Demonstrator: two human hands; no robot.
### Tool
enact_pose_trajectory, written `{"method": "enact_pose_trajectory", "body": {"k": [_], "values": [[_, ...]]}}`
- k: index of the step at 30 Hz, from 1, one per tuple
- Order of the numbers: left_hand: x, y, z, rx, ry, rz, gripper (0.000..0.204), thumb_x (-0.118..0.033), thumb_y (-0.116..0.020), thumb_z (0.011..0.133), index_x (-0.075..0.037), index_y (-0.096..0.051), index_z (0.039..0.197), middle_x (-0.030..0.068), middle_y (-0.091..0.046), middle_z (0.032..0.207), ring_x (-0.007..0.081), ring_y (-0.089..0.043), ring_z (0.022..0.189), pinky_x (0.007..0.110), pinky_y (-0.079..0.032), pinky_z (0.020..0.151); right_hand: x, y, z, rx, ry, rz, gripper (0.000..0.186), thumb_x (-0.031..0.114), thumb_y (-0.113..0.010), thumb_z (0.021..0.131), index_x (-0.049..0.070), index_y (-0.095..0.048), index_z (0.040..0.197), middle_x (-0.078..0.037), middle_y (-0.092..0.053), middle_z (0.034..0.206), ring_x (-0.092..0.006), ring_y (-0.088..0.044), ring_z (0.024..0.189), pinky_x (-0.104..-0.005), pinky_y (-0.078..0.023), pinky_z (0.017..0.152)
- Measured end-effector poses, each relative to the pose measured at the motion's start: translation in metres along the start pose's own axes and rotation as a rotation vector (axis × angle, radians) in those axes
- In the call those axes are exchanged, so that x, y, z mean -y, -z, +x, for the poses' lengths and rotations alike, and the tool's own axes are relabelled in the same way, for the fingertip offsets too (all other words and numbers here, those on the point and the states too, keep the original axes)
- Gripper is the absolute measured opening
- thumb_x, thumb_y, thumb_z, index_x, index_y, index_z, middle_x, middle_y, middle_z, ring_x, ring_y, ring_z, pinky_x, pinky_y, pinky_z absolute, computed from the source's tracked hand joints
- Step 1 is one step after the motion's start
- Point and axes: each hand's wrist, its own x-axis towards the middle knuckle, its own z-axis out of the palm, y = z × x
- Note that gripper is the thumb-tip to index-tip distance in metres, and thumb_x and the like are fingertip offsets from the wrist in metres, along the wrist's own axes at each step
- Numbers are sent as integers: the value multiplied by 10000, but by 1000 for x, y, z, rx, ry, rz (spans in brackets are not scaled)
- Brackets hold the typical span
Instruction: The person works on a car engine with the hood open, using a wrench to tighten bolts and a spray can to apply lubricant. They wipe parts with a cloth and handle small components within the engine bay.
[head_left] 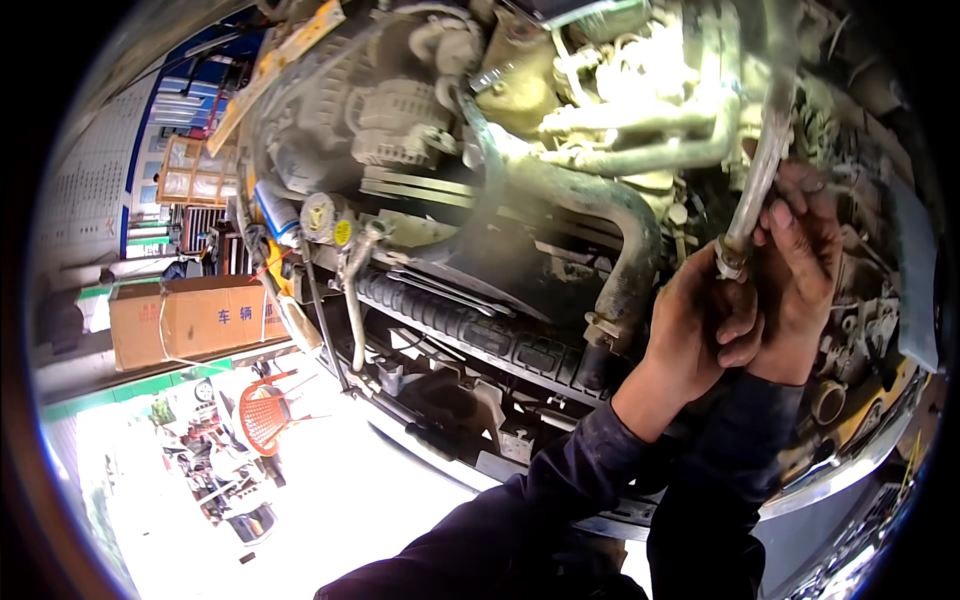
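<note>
A pale, dusty hose (pixel 762 175) hangs down from the top right of an engine bay, with a metal hose clamp (pixel 730 262) around its lower end. My left hand (pixel 690 325) is closed at that end, its fingers curled beside the clamp. Just to the right, my right hand (pixel 800 265) has its thumb and fingers bent against the hose above the clamp. Part of the fingers of both hands is hidden behind the hose and each other. Dark sleeves cover both forearms.
A thick curved radiator hose (pixel 630 240) bends down to the radiator (pixel 480 325) left of my hands. Bright light falls on metal pipes (pixel 640 130) above. Farther left are a thin prop rod (pixel 322 310), a cardboard box (pixel 190 325) and an orange chair (pixel 264 415).
</note>
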Motion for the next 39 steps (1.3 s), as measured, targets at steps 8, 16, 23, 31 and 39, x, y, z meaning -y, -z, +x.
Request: {"method": "enact_pose_trajectory", "body": {"k": [8, 16, 23, 31, 39], "values": [[-12, -33, 11, -311, 85, 186, 344, -406, -271, 997, -154, -437, 831, 6, -382, 614, 181, -377, 517, 328, -296, 492, -5, 32, 5, 21, 161, -157, 391, 61, -695, 851, -39, -568, 1207, -67, -634, 1121, -107, -583, 954, -237, -474, 785], [-90, -30, 50, -627, -98, 296, 578, -565, -300, 943, -130, -425, 1304, 165, -420, 1294, 288, -387, 1177, 473, -315, 973, 67, 6, -41, -137, 138, -381, 218, 88, -736, 849, 36, -645, 1040, 12, -604, 811, -42, -537, 739, -207, -442, 641], [-112, -2, 39, -478, 3, 611, 336, -409, -585, 910, -97, -463, 921, 76, -502, 726, 266, -541, 633, 438, -481, 610, 138, 12, -224, -228, 95, -677, 132, 76, -620, 913, -39, -659, 962, -77, -672, 871, -121, -633, 718, -244, -495, 668], [-135, 62, 27, -284, -271, 1106, 354, -338, -550, 961, -3, -612, 863, 97, -604, 687, 193, -545, 522, 348, -437, 482, 132, -22, -244, 82, 75, -846, 204, 30, -702, 795, -34, -670, 986, -61, -661, 888, -120, -611, 648, -236, -485, 619], [-135, 101, 49, -219, -545, 1580, 428, -390, -612, 919, 29, -643, 841, 183, -579, 632, 253, -568, 578, 451, -446, 584, 5, -294, -77, 795, -205, -1004, 340, 111, -711, 850, 38, -606, 1165, -100, -699, 1027, -188, -683, 921, -300, -548, 798]]}}
